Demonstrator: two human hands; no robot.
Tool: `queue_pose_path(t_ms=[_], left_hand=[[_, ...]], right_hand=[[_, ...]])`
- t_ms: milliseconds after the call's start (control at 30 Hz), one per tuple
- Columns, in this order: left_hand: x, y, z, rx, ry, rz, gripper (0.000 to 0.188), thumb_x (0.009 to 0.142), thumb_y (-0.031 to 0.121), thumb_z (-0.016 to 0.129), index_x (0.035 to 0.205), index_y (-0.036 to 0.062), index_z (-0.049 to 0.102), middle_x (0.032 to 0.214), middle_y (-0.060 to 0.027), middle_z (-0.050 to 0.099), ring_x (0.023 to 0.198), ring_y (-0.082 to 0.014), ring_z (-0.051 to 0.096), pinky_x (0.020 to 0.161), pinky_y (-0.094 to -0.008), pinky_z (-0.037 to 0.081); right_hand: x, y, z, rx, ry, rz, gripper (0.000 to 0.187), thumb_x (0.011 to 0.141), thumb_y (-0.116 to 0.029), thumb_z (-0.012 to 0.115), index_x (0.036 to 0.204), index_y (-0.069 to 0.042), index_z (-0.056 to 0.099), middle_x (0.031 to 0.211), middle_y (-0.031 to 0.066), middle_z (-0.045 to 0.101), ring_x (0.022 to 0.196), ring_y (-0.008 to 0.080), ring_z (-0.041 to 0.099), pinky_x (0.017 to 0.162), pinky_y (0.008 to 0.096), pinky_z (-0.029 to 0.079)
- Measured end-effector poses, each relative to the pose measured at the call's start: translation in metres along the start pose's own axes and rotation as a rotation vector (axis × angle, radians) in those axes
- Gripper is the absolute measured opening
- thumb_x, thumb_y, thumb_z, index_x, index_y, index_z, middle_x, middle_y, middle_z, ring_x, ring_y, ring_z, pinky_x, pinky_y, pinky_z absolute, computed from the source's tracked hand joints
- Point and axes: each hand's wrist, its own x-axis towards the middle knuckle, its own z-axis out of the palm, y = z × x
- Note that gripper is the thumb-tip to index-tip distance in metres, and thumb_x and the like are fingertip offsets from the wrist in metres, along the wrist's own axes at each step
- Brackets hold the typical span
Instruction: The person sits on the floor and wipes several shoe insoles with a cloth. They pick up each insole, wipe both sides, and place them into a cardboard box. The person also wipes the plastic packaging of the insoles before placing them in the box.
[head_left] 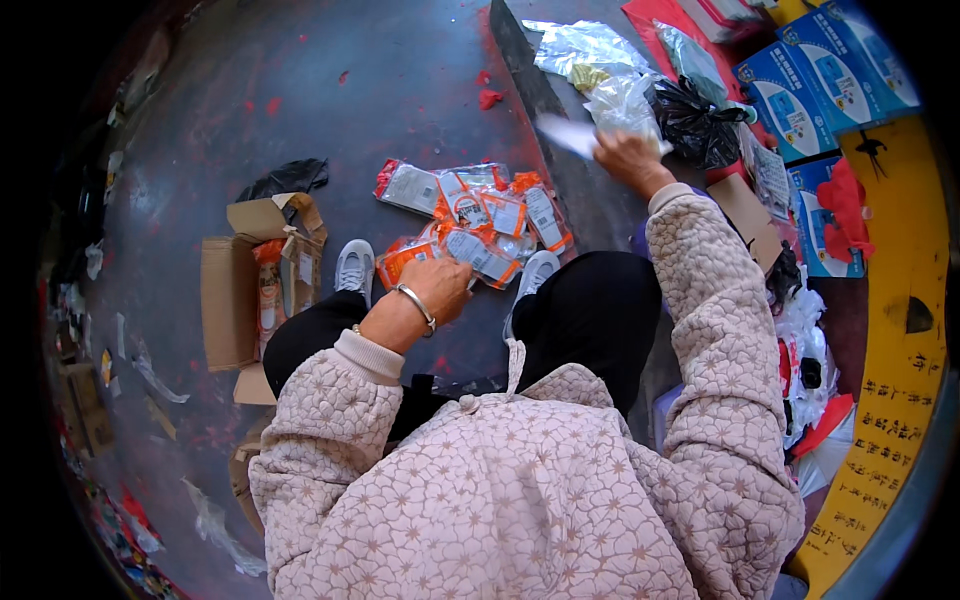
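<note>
Out to the right, my right hand [630, 160] is closed on a thin white sheet [568, 134], which is smeared by motion; paper or plastic, I cannot tell. My left hand [437, 287], with a silver bangle at its wrist, hovers at the near edge of a loose pile of packets. Its fingers are curled, and what they hold, if anything, is hidden. The pile, between my shoes, has orange-and-clear plastic packets [470, 208] with pale labels, overlapping one another. A longer packet [548, 219] lies at its right side, a greyish one [410, 187] at its far left.
An opened cardboard box [230, 300] with an orange packet inside stands by my left knee. On the right lie clear plastic bags [615, 85], a black bag [700, 125], blue printed boxes [790, 105] and a yellow board [905, 300]. Plastic scraps litter the left floor.
</note>
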Motion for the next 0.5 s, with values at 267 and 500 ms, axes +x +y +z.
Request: queue_pose_path(t_ms=[267, 500], left_hand=[[0.001, 0.0, -0.003, -0.002, -0.073, -0.022, 0.023, 0.078, 0.022, 0.056, 0.095, 0.0065, 0.056, 0.087, -0.0133, 0.063, 0.081, -0.0278, 0.061, 0.065, -0.0395, 0.049], [0.004, -0.001, 0.004, 0.017, -0.071, 0.019, 0.027, 0.078, 0.02, 0.055, 0.101, 0.0073, 0.054, 0.089, -0.0117, 0.062, 0.082, -0.0262, 0.061, 0.065, -0.0391, 0.049]], right_hand=[[-0.005, 0.04, -0.05, 0.342, 0.331, 0.56, 0.016, 0.078, -0.009, 0.048, 0.083, -0.017, 0.06, 0.079, 0.005, 0.057, 0.069, 0.0241, 0.061, 0.053, 0.0356, 0.048], [-0.021, -0.011, 0.018, 0.269, -0.235, 0.286, 0.015, 0.076, -0.008, 0.05, 0.085, -0.009, 0.062, 0.083, 0.0106, 0.062, 0.072, 0.0284, 0.063, 0.06, 0.038, 0.05]])
